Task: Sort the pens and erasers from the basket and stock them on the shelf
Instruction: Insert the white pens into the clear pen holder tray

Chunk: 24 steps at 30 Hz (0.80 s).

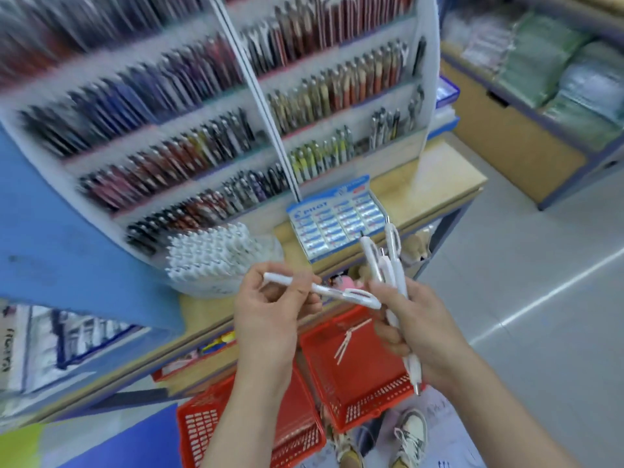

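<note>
Pen (287,282) is pinched in left hand (266,312), bunch (374,261) clamped in right hand (422,319) (loosely fanned toward 12 o'clock), so one could get dropped outside the basket (374,396) at 6.

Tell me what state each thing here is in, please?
left hand, pinches single pen.
right hand, grips pen bunch.
right basket, open, few loose pens inside.
left basket, open, contents unclear.
eraser box, open, stocked, on shelf.
</note>
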Motion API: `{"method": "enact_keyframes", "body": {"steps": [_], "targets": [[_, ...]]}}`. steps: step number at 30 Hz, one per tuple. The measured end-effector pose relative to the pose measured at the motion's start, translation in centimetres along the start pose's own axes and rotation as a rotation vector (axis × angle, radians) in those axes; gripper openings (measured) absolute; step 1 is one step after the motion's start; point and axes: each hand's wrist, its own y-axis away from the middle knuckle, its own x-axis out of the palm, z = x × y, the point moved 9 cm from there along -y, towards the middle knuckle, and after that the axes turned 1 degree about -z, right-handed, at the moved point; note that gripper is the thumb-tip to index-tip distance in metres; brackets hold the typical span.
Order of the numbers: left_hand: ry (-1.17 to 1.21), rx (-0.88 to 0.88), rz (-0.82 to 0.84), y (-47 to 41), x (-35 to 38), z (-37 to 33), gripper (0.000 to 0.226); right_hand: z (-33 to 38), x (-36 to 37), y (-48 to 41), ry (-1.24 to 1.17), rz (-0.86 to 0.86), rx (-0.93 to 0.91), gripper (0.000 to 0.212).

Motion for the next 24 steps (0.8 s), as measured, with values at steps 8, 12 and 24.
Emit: {"method": "enact_keyframes", "body": {"steps": [8, 12, 24], "targets": [[-0.080, -0.052, 0.067, -0.4, -4.4, -3.0, 0.018, 3.8, 8.4, -0.3, -0.408, 0.012, -0.052, 0.032], [-0.264, -0.026, 0.194, -0.6, -4.1, -3.8, 0.024, 4.6, 11.2, -0.8, -0.389, 0.076, -0.080, 0.044], [-0.345, 0.035, 0.063, -3.6, -3.3, -5.9, 0.015, 6.5, 12.8, -3.3, 0.038, 0.131, -0.163, 0.020]]}}
